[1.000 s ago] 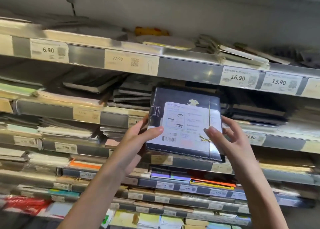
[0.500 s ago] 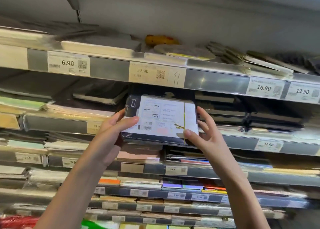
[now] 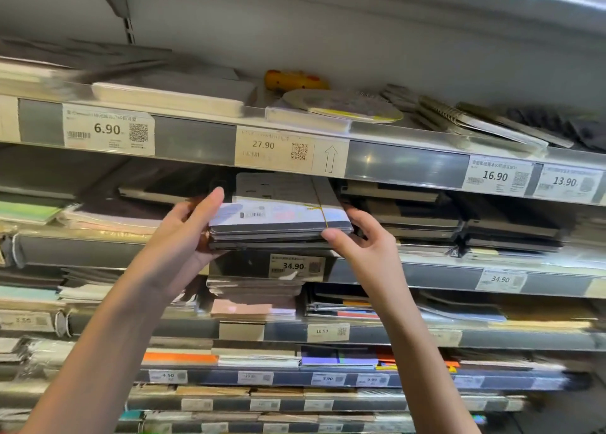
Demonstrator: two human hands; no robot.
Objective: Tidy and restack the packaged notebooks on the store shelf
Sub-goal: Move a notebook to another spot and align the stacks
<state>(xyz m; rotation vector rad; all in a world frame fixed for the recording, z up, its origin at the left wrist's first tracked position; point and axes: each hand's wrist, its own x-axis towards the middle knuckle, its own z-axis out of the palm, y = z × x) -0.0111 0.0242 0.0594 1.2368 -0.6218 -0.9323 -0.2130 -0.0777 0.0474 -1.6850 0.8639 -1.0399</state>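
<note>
Both hands are raised to the second shelf [image 3: 426, 271] from the top, where a wrapped notebook [image 3: 278, 215] with a white label and a thin yellow band sits on top of a short stack [image 3: 272, 241] of similar dark notebooks, just above the 34.90 price tag [image 3: 296, 265]. The left hand [image 3: 183, 230] cups the left end of the stack, thumb raised against the top notebook's left edge and fingers curled underneath; the right hand [image 3: 364, 237] closes on the right corner, thumb pressing the front edge and the other fingers bent loosely behind. So both hands grip the pile from its two ends rather than lifting a single item. The notebook lies flat and roughly square with those below, its far half tucked under the upper shelf's rail [image 3: 196, 138], which suggests this placement is nearly finished, with only a nudge to align the edges left. Much appears undone: to the right on the same shelf, the dark stacks [image 3: 419, 217] look uneven, and the spiral pads [image 3: 475, 122] on the top shelf lie fanned and askew. The lower shelves are too blurred to judge, though the piles there seem loosely layered and probably need straightening too.
</note>
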